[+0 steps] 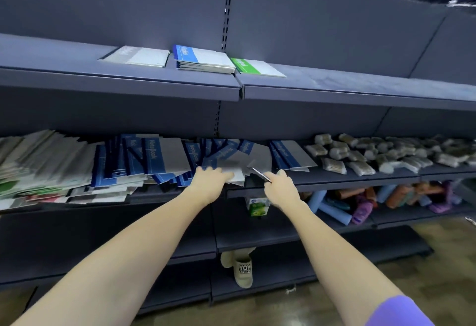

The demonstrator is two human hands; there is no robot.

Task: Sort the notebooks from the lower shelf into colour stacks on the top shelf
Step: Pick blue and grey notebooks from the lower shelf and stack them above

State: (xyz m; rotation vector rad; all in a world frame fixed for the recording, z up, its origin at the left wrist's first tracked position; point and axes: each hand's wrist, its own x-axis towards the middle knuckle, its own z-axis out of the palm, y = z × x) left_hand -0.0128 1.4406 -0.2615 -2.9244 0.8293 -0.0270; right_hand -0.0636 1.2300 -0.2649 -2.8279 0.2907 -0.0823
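Note:
On the top shelf (154, 82) lie three stacks: a grey notebook (136, 56), a blue stack (203, 59) and a green notebook (256, 67). The lower shelf (360, 177) carries a loose heap of blue and grey notebooks (154, 158), with green and red ones at the far left (15, 186). My left hand (210, 180) rests on a grey notebook (235, 164) at the heap's front. My right hand (279, 186) pinches the edge of a thin notebook (260, 173) beside it. Motion blur hides that notebook's colour.
Several clear packets (373, 153) cover the lower shelf's right half. Below it, coloured rolls and pouches (373, 202) and a small green carton (256, 207) sit on another shelf. A beige sandalled foot (242, 269) stands near the shelf base.

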